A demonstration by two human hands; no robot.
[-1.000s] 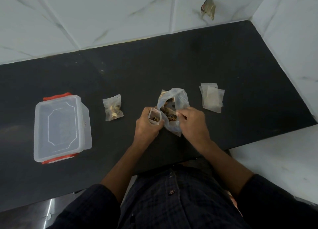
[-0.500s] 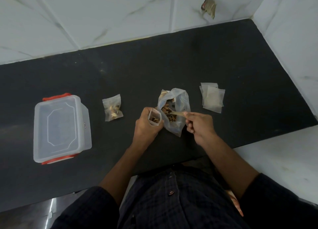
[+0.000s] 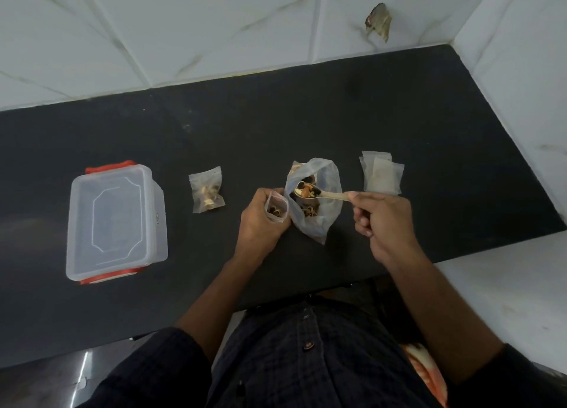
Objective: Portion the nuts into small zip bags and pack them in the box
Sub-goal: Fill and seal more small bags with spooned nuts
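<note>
On the dark tabletop (image 3: 399, 107), work is centred just in front of the person. Left hand (image 3: 260, 220) is curled round a small zip bag (image 3: 277, 209), mouth up and pinched open, a few nuts already inside; held upright beside the source, presumably so the transfer path is short and nothing spills. Right hand (image 3: 382, 220) pinches the handle of a spoon (image 3: 319, 193), fingers folded round it. Spoon bowl is loaded with mixed nuts and sits level over the mouth of the big bag (image 3: 316, 205), which stands slumped open on the tabletop, touching or just beside the left hand; keeping the load over that bag means any drop falls back into stock. Judgement: mid-portion, second bag being filled; next move is to carry the spoon left and tip into the small mouth, a narrow target. Filled bag (image 3: 207, 190) lies flat between the left hand and the box (image 3: 115, 220), staged near its destination. Box stands at far left, lid on, red clips at both ends; not yet packed, as far as can be seen. Empty bags (image 3: 382, 173) are stacked to the right of the big bag, within reach of the right hand.
</note>
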